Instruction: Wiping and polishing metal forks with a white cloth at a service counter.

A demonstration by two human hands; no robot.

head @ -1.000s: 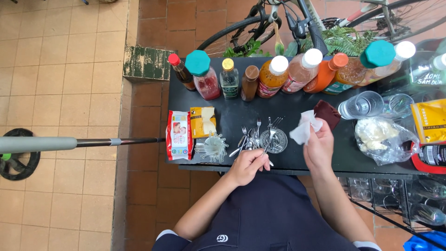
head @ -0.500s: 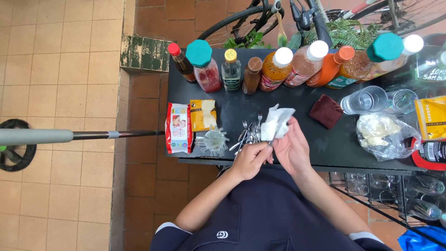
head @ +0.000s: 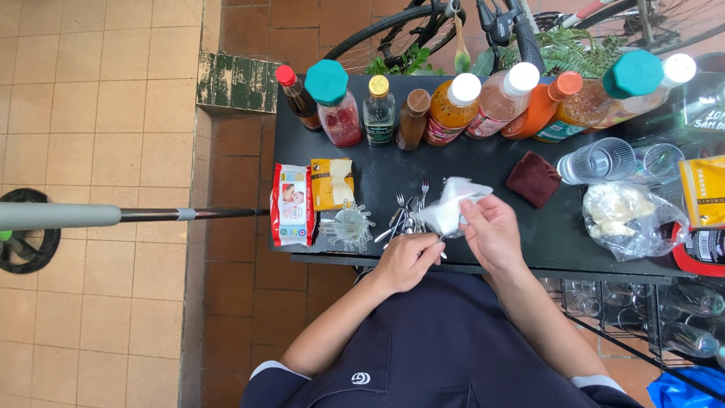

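My right hand [head: 492, 233] holds a white tissue [head: 450, 204] wrapped around a metal utensil, just above the near edge of the black table [head: 468, 162]. My left hand [head: 408, 261] pinches the lower end of that same utensil, its fingers closed. Under and beside both hands lies a loose pile of metal forks and spoons [head: 404, 215]. A dark red cloth [head: 533, 178] lies on the table to the right of the tissue.
A row of sauce bottles [head: 423, 106] lines the table's far edge. A wet-wipes pack [head: 291, 204], a yellow packet [head: 332, 183] and clear plastic pieces [head: 347, 225] lie left. Stacked clear cups [head: 600, 160] and a plastic bag [head: 623, 215] sit right. A bicycle [head: 468, 30] stands behind.
My right hand brought the tissue from beside the dark red cloth leftward to the cutlery pile, where it now wraps a utensil that my left hand steadies.
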